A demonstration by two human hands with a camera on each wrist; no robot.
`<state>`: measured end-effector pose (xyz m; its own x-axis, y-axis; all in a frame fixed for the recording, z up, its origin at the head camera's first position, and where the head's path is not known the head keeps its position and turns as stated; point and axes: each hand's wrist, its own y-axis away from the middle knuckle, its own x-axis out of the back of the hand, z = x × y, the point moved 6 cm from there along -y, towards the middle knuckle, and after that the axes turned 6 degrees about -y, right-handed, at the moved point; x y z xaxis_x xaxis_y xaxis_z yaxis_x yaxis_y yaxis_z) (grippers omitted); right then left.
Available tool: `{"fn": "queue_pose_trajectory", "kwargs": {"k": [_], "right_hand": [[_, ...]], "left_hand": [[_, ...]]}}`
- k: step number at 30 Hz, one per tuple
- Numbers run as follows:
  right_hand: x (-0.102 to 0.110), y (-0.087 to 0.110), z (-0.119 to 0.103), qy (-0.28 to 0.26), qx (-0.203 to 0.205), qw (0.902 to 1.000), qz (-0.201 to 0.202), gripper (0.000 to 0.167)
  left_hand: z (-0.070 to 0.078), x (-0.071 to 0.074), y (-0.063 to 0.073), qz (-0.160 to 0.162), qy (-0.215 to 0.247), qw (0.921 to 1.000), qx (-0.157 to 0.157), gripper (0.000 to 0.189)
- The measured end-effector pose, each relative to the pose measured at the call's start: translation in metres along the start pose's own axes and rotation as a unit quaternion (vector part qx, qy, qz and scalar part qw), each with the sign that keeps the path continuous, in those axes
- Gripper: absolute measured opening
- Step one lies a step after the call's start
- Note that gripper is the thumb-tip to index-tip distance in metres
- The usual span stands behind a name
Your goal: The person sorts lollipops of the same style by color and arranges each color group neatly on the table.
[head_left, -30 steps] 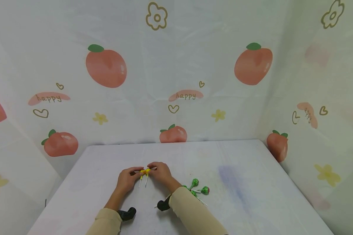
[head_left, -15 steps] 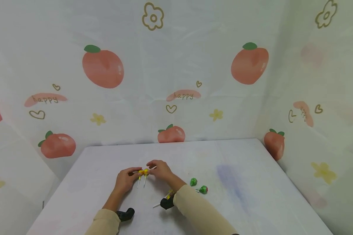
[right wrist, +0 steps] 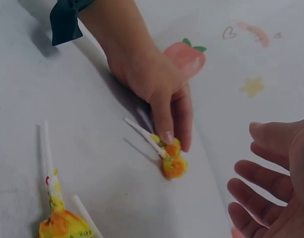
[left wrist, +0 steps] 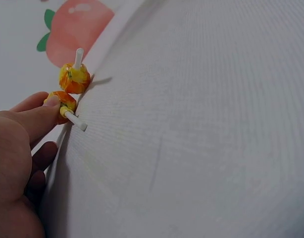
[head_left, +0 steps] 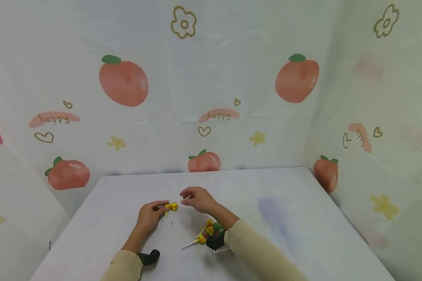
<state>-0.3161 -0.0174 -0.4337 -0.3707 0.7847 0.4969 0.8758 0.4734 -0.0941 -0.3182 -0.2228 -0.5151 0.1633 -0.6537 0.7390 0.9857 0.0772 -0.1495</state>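
Observation:
My left hand (head_left: 149,216) pinches a yellow-orange wrapped lollipop (left wrist: 64,105) by its head, thumb on the near side. Right beside it on the white table stands a second yellow-orange lollipop (head_left: 174,206), its head close against the first. Both white sticks point toward me. My right hand (head_left: 199,199) hovers just right of the pair with nothing in its fingers, which are loosely bent and spread. In the right wrist view that hand's fingers (right wrist: 261,178) appear at the right edge, apart from the two lollipops.
Nearer to me, several more yellow lollipops (head_left: 201,238) lie below my right forearm. A green lollipop (head_left: 218,227) is partly hidden by the black wrist camera (head_left: 215,241) and sleeve. A printed cloth wall (head_left: 154,148) stands behind the table (head_left: 267,183).
My right hand has left the second lollipop and moved right, away from it. Its forearm now covers most of the green lollipops and uncovers yellow ones. My left hand keeps its pinch.

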Motion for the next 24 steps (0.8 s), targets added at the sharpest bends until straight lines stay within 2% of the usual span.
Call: {"fn": "queue_pose_trajectory", "kwargs": {"k": [5,11,24], "right_hand": [[0.013,0.013,-0.003,-0.003,0.013,0.9999,-0.004,0.022],[0.026,0.028,0.001,0.02,0.035,0.9992,-0.009,0.023],[0.035,0.05,0.041,0.058,0.008,0.9982,-0.016,0.028]], "left_hand": [[-0.001,-0.001,0.001,-0.003,0.0,1.0,0.004,0.024],[-0.003,-0.003,0.0,-0.003,0.0,1.0,0.003,0.025],[0.001,-0.001,0.001,-0.003,0.003,1.0,-0.002,0.024]]}}
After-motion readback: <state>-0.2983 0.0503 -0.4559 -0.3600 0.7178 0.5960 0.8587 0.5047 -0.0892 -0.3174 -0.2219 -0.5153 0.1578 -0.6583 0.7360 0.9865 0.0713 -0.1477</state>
